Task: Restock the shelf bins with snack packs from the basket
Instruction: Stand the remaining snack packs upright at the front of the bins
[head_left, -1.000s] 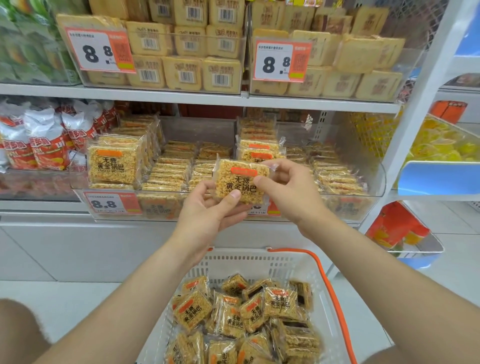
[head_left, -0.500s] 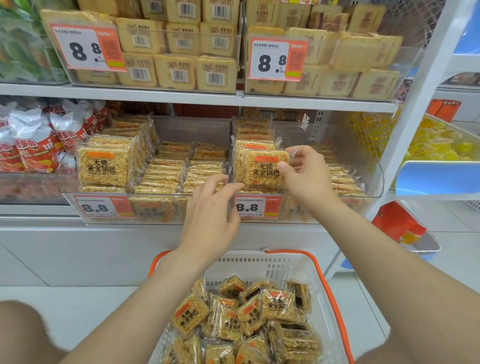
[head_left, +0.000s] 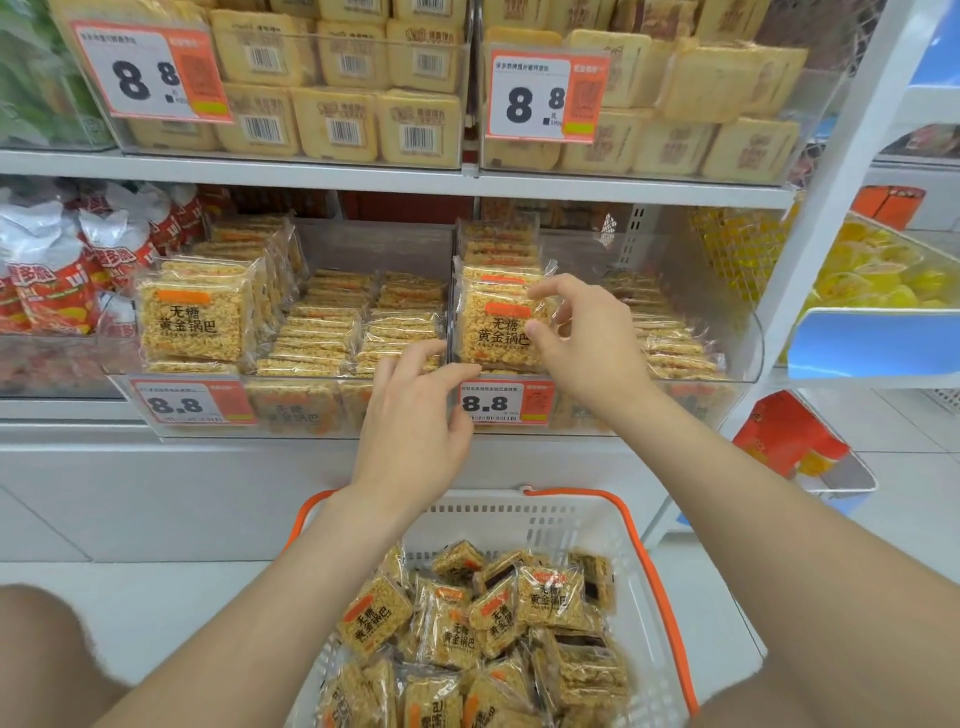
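A snack pack (head_left: 493, 332) is standing upright at the front of the right-hand shelf bin (head_left: 737, 332), label facing out, just beside the divider. The right hand (head_left: 587, 343) is pinching the pack's right edge between thumb and fingertips. The left hand (head_left: 415, 415) is hovering at the bin's front lip, fingers loosely spread and holding nothing. Seating the pack well probably means pressing it flush against the upright row behind and keeping it vertical before letting go, with the free hand steadying its left edge. Below, the white basket (head_left: 597, 519) is carrying many more packs.
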